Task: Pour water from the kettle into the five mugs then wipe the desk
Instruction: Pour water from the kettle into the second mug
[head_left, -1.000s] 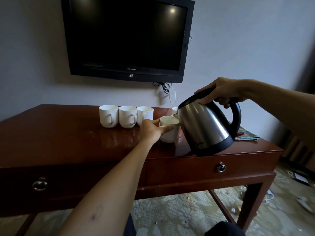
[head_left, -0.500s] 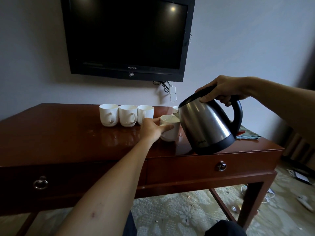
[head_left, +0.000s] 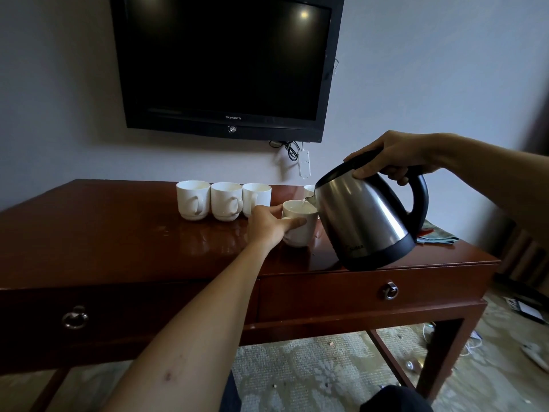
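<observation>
My right hand (head_left: 392, 157) grips the black handle of a steel kettle (head_left: 365, 221), which is tilted left with its spout over a white mug (head_left: 301, 230); a thin stream of water runs into it. My left hand (head_left: 269, 226) holds that mug from its left side on the dark wooden desk (head_left: 104, 233). Three more white mugs (head_left: 222, 200) stand in a row behind and to the left. A fifth mug (head_left: 309, 190) peeks out behind the kettle's spout. A folded greenish cloth (head_left: 436, 234) lies at the desk's right rear.
A black television (head_left: 225, 63) hangs on the wall above the desk, with cables (head_left: 292, 150) dangling below it. The desk has two drawers with ring pulls (head_left: 389, 291). Cables and small items lie on the patterned carpet (head_left: 528, 349) at the right.
The kettle has lifted slightly and tipped a little further toward the mug. My left hand has kept its hold on the mug.
</observation>
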`<state>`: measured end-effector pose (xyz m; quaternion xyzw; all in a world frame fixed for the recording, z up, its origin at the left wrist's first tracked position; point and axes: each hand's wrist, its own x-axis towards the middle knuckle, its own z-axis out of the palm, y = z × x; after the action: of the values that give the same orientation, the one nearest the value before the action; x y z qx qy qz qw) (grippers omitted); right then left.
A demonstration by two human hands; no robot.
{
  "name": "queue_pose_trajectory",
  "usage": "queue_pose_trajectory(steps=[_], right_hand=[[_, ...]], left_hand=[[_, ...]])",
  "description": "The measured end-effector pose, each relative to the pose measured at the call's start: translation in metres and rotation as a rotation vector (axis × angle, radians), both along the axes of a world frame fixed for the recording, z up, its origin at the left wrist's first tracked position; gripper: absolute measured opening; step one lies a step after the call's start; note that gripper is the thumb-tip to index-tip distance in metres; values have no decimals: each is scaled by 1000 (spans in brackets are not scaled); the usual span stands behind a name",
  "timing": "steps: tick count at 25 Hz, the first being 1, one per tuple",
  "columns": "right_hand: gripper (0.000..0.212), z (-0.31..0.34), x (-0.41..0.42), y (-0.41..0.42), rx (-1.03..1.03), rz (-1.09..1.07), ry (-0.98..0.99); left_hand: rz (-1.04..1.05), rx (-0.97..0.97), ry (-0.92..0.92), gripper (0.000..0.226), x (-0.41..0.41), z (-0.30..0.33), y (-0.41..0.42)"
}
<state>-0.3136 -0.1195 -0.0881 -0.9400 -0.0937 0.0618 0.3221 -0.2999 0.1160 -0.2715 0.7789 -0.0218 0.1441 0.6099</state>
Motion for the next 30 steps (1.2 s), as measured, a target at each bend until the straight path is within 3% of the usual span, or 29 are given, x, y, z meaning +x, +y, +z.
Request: queue_pose_trajectory(steps=[11,30], right_hand=[[38,-1,-3,2,-8,-15,-20],[38,-1,-4,3,1,-18,-18]], left_hand=[[32,19,8,72,6,-3,0],[25,28,16,64,5,0,0]])
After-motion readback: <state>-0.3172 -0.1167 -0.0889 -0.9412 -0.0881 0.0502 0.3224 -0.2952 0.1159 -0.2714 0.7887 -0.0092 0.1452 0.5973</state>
